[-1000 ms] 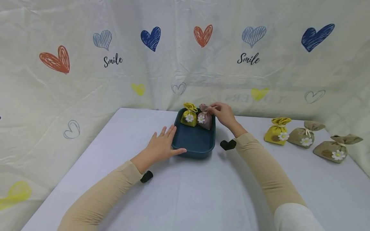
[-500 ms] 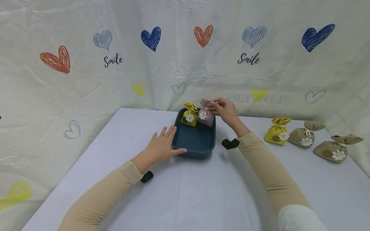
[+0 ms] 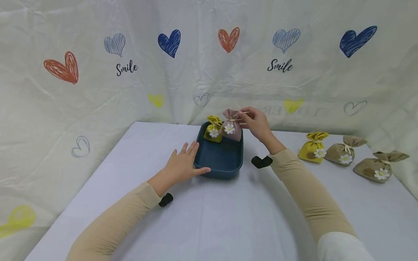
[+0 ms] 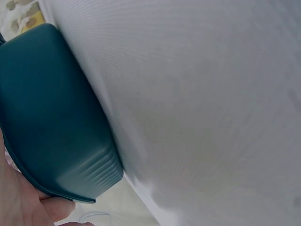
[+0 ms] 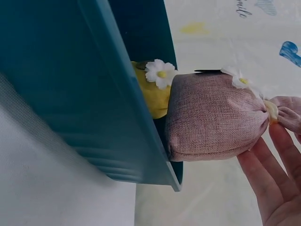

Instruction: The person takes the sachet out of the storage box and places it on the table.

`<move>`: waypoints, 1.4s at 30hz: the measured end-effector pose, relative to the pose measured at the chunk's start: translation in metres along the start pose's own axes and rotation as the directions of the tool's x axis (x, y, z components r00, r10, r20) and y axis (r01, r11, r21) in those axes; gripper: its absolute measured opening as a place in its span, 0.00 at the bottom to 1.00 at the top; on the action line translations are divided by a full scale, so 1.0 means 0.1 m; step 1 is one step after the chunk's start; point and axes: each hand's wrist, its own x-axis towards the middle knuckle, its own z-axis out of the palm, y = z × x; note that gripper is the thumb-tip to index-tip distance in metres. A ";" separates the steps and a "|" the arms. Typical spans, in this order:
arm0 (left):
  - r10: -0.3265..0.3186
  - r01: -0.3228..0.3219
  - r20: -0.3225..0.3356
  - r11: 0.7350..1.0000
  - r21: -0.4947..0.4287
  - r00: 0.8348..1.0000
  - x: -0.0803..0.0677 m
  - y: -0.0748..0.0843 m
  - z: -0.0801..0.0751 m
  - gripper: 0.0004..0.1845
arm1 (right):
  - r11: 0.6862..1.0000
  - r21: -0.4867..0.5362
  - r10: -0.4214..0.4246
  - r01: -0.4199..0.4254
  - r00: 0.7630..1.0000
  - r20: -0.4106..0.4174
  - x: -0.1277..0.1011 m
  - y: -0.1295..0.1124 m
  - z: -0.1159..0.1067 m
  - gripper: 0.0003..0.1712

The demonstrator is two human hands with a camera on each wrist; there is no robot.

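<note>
since the earlier frame the pink pouch [image 3: 230,129] is raised higher above the far end of the blue tray [image 3: 218,163]. its tied neck is pinched in the grip of the right hand [image 3: 258,123], fingers curled round it. the yellow pouch [image 3: 213,130] is seen just beside it, inside the tray. the left hand [image 3: 183,165] is laid flat against the tray's near left edge, fingers straight. on the desk [image 3: 209,217], three more pouches [image 3: 346,154] are lined up well apart to the right.
</note>
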 end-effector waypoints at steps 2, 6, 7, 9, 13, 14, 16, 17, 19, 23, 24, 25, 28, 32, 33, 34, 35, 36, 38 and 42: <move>0.001 -0.001 0.002 1.000 -0.003 1.000 -0.01 0.00 0.00 0.61 | 1.000 0.001 -0.006 0.006 1.000 0.004 -0.01 -0.01 0.00 0.23; 0.003 -0.003 0.000 1.000 0.003 1.000 -0.01 0.00 0.01 0.61 | 1.000 -0.012 -0.023 0.023 1.000 -0.004 -0.04 -0.03 -0.01 0.23; 0.004 -0.004 -0.002 1.000 0.002 1.000 -0.01 0.00 0.01 0.61 | 0.999 -0.017 -0.027 0.027 1.000 -0.007 -0.05 -0.04 -0.02 0.24; 0.005 -0.005 -0.005 1.000 0.002 1.000 -0.01 0.00 0.01 0.61 | 0.999 -0.022 -0.036 0.036 0.999 -0.011 -0.08 -0.07 -0.02 0.23; 0.003 -0.003 -0.005 1.000 -0.003 1.000 -0.01 -0.01 0.01 0.61 | 0.999 -0.021 -0.046 0.046 0.999 -0.002 -0.11 -0.11 -0.04 0.23; 0.002 -0.002 -0.006 1.000 -0.004 1.000 -0.01 -0.01 0.01 0.61 | 0.999 -0.021 -0.048 0.048 0.999 0.001 -0.12 -0.12 -0.05 0.22; 0.000 0.000 -0.006 1.000 -0.003 1.000 -0.01 0.00 0.00 0.61 | 0.998 -0.029 -0.051 0.051 0.999 0.010 -0.14 -0.13 -0.06 0.22; 0.000 0.000 -0.006 1.000 -0.003 1.000 -0.01 0.00 0.00 0.61 | 0.998 -0.033 -0.052 0.053 0.999 0.014 -0.14 -0.14 -0.07 0.22; 0.000 0.000 -0.006 1.000 -0.002 1.000 -0.01 0.00 0.00 0.61 | 0.998 -0.039 -0.056 0.057 0.998 0.022 -0.16 -0.15 -0.09 0.22; 0.002 -0.002 -0.006 1.000 -0.004 1.000 -0.02 0.00 0.00 0.60 | 0.997 -0.046 -0.057 0.059 0.998 0.036 -0.21 -0.19 -0.13 0.22; 0.003 -0.003 -0.006 1.000 -0.006 1.000 -0.02 0.00 0.00 0.60 | 0.997 -0.047 -0.057 0.059 0.998 0.040 -0.23 -0.19 -0.13 0.22; 0.003 -0.003 -0.006 1.000 -0.008 1.000 -0.02 0.00 0.00 0.60 | 0.997 -0.051 -0.056 0.058 0.998 0.043 -0.24 -0.20 -0.14 0.22; 0.002 -0.002 -0.009 1.000 -0.013 1.000 -0.02 0.00 0.01 0.61 | 0.997 -0.051 -0.053 0.056 0.997 0.057 -0.29 -0.23 -0.15 0.21; 0.000 0.000 -0.011 1.000 -0.019 1.000 -0.02 -0.01 0.02 0.61 | 0.997 -0.056 -0.053 0.057 0.996 0.067 -0.36 -0.25 -0.16 0.20; -0.002 0.001 -0.011 1.000 -0.019 1.000 -0.02 -0.01 0.02 0.61 | 0.997 -0.054 -0.055 0.059 0.996 0.070 -0.38 -0.25 -0.17 0.20; -0.003 0.002 -0.010 1.000 -0.019 1.000 -0.02 -0.01 0.03 0.61 | 0.997 -0.054 -0.057 0.061 0.996 0.070 -0.39 -0.26 -0.17 0.20; -0.003 0.003 -0.009 1.000 -0.019 1.000 -0.02 -0.01 0.03 0.61 | 0.997 -0.054 -0.058 0.062 0.996 0.071 -0.41 -0.26 -0.17 0.20; -0.003 0.003 -0.008 1.000 -0.019 1.000 -0.02 -0.01 0.02 0.61 | 0.997 -0.053 -0.060 0.064 0.996 0.070 -0.43 -0.27 -0.18 0.20; -0.003 0.003 -0.007 1.000 -0.016 1.000 -0.03 -0.01 0.02 0.61 | 0.997 -0.049 -0.062 0.066 0.996 0.065 -0.47 -0.28 -0.19 0.19; 0.002 -0.002 -0.006 1.000 -0.008 1.000 -0.03 0.01 -0.01 0.61 | 0.996 -0.053 -0.069 0.072 0.996 0.053 -0.53 -0.29 -0.23 0.19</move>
